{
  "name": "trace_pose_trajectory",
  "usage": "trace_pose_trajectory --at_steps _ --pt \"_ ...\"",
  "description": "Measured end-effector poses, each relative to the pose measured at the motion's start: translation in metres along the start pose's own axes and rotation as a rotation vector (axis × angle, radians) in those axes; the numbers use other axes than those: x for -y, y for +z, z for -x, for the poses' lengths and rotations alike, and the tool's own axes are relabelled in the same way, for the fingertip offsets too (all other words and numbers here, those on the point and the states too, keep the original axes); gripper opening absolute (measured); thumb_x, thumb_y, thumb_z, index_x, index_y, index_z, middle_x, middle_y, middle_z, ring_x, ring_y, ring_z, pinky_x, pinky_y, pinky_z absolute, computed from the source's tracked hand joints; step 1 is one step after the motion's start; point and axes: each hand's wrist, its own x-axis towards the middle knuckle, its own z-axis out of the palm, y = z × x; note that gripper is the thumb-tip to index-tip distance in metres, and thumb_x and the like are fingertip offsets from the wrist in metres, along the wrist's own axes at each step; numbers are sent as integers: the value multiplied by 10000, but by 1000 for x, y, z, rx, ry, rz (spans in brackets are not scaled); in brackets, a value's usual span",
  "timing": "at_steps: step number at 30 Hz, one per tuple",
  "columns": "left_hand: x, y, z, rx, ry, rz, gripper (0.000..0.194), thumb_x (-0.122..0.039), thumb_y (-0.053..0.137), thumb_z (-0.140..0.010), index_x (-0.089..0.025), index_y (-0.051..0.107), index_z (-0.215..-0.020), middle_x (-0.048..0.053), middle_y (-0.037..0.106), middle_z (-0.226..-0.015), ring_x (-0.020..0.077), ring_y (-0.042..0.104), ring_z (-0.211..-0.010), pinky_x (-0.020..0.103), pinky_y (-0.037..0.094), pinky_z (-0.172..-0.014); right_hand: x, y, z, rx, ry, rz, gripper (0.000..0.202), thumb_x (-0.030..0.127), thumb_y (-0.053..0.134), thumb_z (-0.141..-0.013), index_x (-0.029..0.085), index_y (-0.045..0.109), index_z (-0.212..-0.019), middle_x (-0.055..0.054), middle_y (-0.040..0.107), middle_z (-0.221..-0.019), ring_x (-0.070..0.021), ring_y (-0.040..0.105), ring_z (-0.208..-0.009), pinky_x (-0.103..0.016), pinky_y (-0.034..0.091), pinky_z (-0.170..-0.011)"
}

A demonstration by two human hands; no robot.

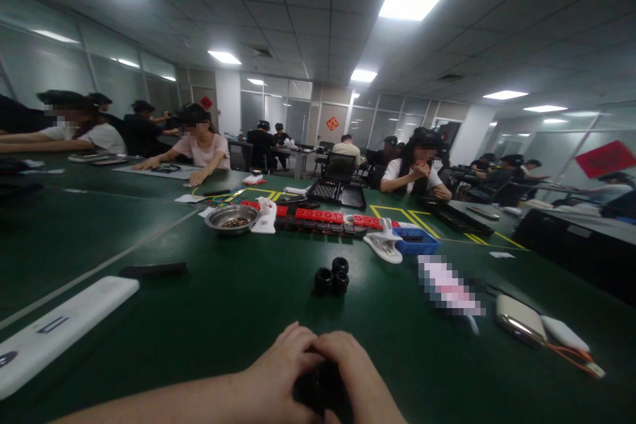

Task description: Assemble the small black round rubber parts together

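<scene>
At the bottom centre, my left hand and my right hand curve together around a black object. Fingers of both hands are bent over it, and its shape is mostly hidden. Beyond them on the green table three round black pieces with openings stand close together. Farther back lies a row of red boxes, with a metal bowl of small parts at its left and a blue bin at its right.
A long white object and a dark strip lie at left. White clips stand by the boxes. A beige device with an orange cord is at right. Several people sit around the tables, one person across at left.
</scene>
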Motion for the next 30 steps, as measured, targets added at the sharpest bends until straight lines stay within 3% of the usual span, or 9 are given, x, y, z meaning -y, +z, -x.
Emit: trace_pose_trajectory --at_steps 4,7,13,17,20,24,27,30 --pt "2 1 1 -2 31 -17 377 -392 723 -605 -251 612 -937 21 528 -1038 246 466 -983 471 207 -1008 -9 3 4 -86 161 216 569 389 629 -642 129 463 -1121 -147 576 -1030 -293 556 -920 -375 467 -767" --pt "1 0 -1 17 3 -22 369 -360 712 -606 -250 614 -945 26 532 -1034 254 471 -989 492 193 -1011 -12 7 5 -18 247 308 749 394 725 -549 127 437 -1186 -155 604 -1016 -321 575 -895 -408 473 -765" --pt "-4 -5 -3 28 -23 -3 567 -348 753 -559 -256 568 -1087 41 531 -1059 268 467 -985 479 251 -984 -3 -2 0 110 115 41 590 148 550 -603 130 440 -1183 -129 560 -1140 -250 541 -1017 -355 435 -876" --pt "-1 -3 -1 6 7 -10 489 -445 723 -603 -259 597 -1037 44 524 -1086 269 449 -1018 468 234 -993 -10 -1 2 21 27 185 603 308 612 -631 97 438 -1168 -177 545 -1140 -316 517 -1040 -434 432 -868" --pt "-3 -4 -1 7 15 -12 499 -459 699 -624 -254 578 -1062 48 525 -1077 263 459 -1001 478 215 -1003 -18 9 5 -60 6 357 666 423 662 -610 84 456 -1144 -192 586 -1061 -342 566 -943 -452 472 -789" --pt "-11 -9 -4 78 -41 -11 498 -401 712 -606 -236 563 -1051 57 530 -1054 273 466 -994 522 189 -1009 -14 13 4 -23 55 364 587 353 698 -593 99 504 -1086 -137 627 -937 -289 599 -803 -396 496 -707" --pt "-13 -11 -6 97 -73 -6 413 -317 724 -598 -233 594 -981 41 539 -1014 263 471 -989 518 188 -1015 -4 6 0 71 94 200 435 244 650 -634 147 531 -1041 -91 625 -935 -240 586 -821 -333 483 -730" --pt "-11 -11 -6 87 -76 23 445 -406 733 -588 -247 600 -982 39 544 -1019 270 472 -988 541 165 -1013 -3 1 -3 68 33 81 320 255 584 -714 181 532 -1021 -77 617 -990 -223 573 -897 -315 457 -800"
